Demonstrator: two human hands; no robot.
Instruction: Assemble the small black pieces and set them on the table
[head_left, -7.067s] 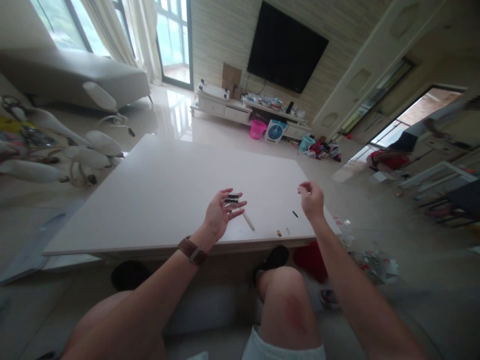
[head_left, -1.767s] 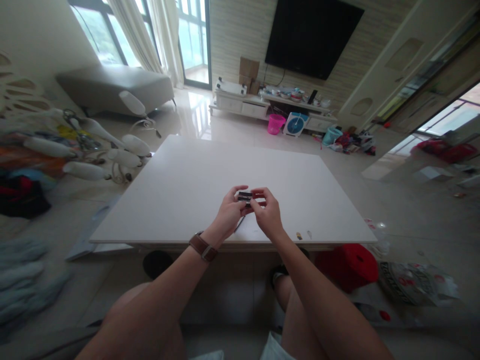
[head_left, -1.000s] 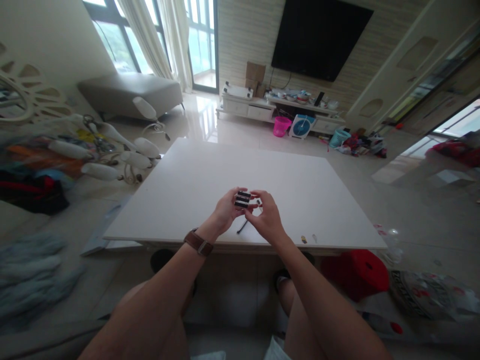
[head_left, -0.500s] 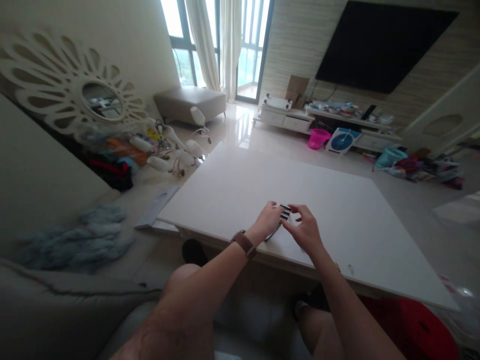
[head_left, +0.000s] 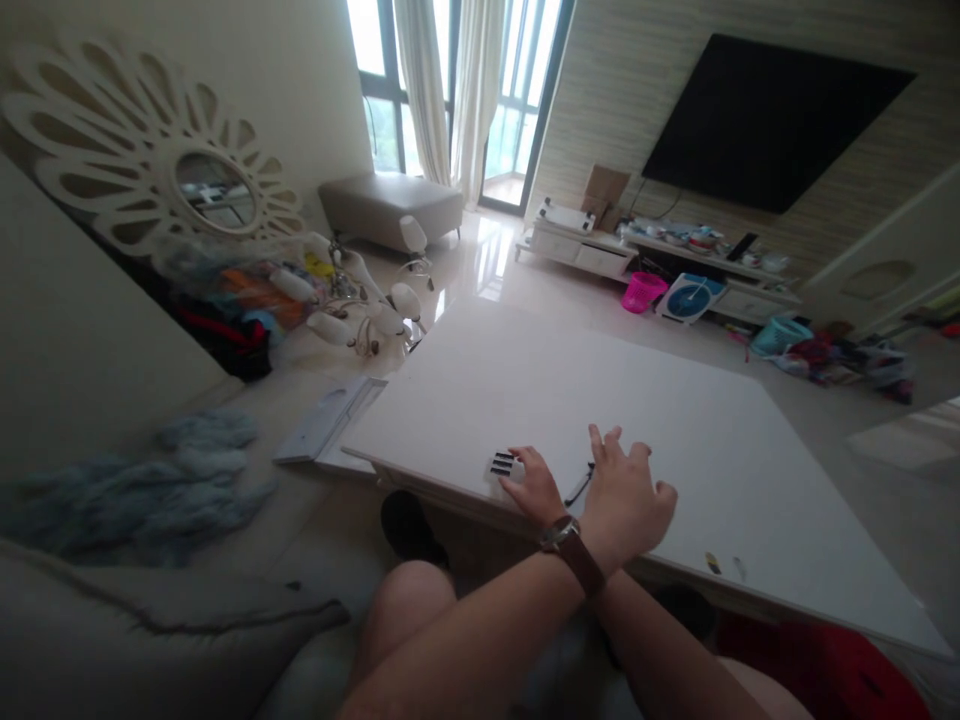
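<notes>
My forearms are crossed, the left one with a brown-strapped watch [head_left: 574, 552] passing over the right. Out to the left, my right hand [head_left: 536, 485] pinches a small white block with black stripes [head_left: 502, 465] between thumb and fingers, over the near edge of the white table [head_left: 540, 370]. My left hand [head_left: 624, 495] is open, palm down, with its fingers spread and nothing seen in it. Just beside that hand lies a thin, dark, curved strip [head_left: 579, 486], partly hidden by it; its kind cannot be made out.
A small yellow-and-black piece [head_left: 712, 563] and a clear piece [head_left: 740, 568] lie near the table's front right edge. Left of the table are a flat open box [head_left: 322, 425] and a lamp with several white shades [head_left: 386, 318]. A red object [head_left: 840, 660] is at lower right.
Both hands were together at the striped block. My right hand has carried it left, crossing under my left arm; my left hand has let go and moved right, spreading its fingers.
</notes>
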